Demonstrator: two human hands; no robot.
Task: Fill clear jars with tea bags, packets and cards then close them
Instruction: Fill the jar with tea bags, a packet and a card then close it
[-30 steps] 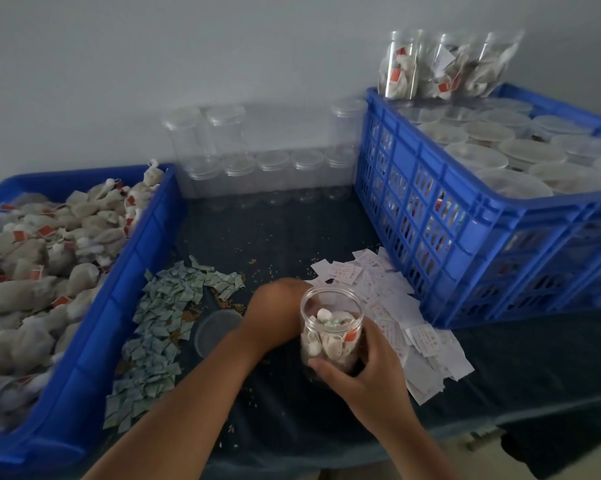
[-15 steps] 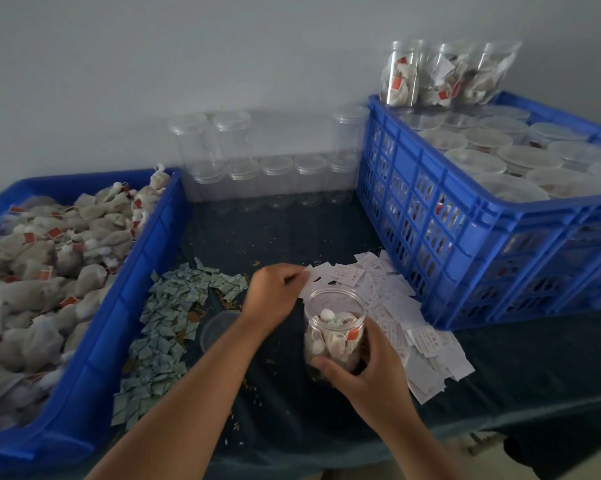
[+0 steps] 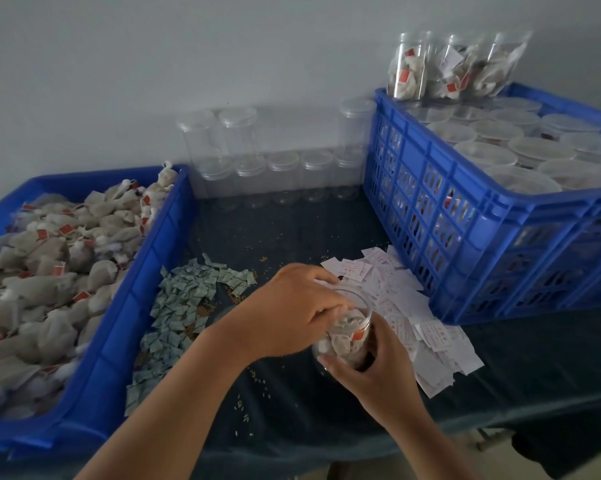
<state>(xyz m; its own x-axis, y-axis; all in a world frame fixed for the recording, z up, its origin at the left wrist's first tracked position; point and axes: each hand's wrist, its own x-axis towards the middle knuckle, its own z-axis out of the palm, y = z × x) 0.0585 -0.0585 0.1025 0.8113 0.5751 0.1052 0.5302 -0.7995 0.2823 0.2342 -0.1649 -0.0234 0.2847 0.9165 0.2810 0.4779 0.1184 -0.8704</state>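
Pale grey wall (image 3: 153, 64), dark table (image 3: 326, 427), scattered grains (image 3: 243, 407), heaped cards (image 3: 396, 296)

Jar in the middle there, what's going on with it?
A person is packing a clear jar with tea bags. The right hand grips the jar on the dark table, while the left hand dips into its open mouth. Beside it lie green packets and white cards. No lid is on it.
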